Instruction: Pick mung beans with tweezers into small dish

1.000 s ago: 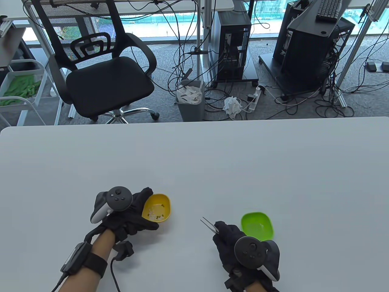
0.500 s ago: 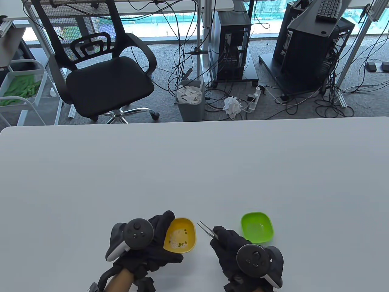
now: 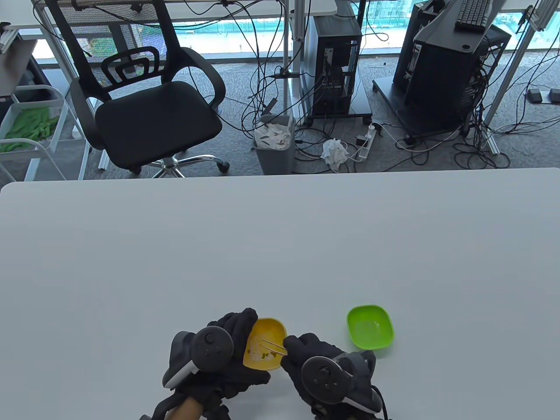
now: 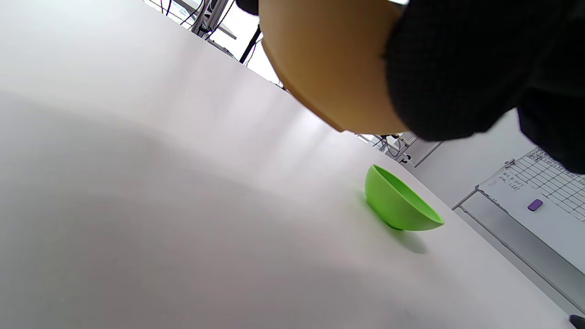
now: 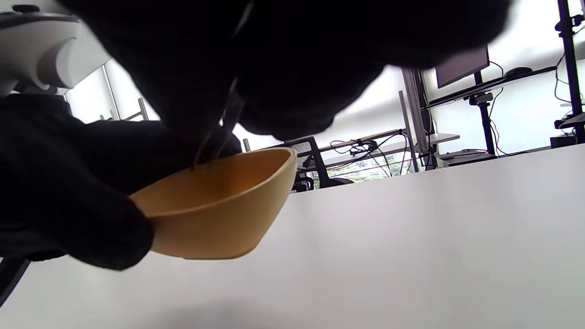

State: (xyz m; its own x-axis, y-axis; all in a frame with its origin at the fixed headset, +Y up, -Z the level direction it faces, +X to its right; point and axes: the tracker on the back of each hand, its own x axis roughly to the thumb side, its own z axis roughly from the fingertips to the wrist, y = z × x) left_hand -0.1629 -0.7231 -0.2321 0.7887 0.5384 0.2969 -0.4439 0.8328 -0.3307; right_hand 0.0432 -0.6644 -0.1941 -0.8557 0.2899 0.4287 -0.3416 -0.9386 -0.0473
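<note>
My left hand [image 3: 227, 350] grips the yellow dish [image 3: 269, 334] and holds it lifted off the table, tilted toward my right hand; its underside shows in the left wrist view [image 4: 329, 64] and the right wrist view [image 5: 219, 214]. Several small green mung beans [image 3: 264, 355] lie inside. My right hand [image 3: 306, 354] holds thin metal tweezers [image 3: 272, 346], whose tips reach into the yellow dish. The tweezers also show in the right wrist view [image 5: 224, 132]. An empty-looking green dish [image 3: 370, 327] stands on the table to the right, also in the left wrist view [image 4: 400, 205].
The white table [image 3: 280, 245] stretches far beyond the dishes. Behind its far edge stand an office chair [image 3: 148, 100], a waste bin [image 3: 274, 142] and computer towers with cables on the floor.
My left hand has brought the yellow dish right and nearer, then lifted it. My right hand has moved left, and the tweezers now reach into the dish.
</note>
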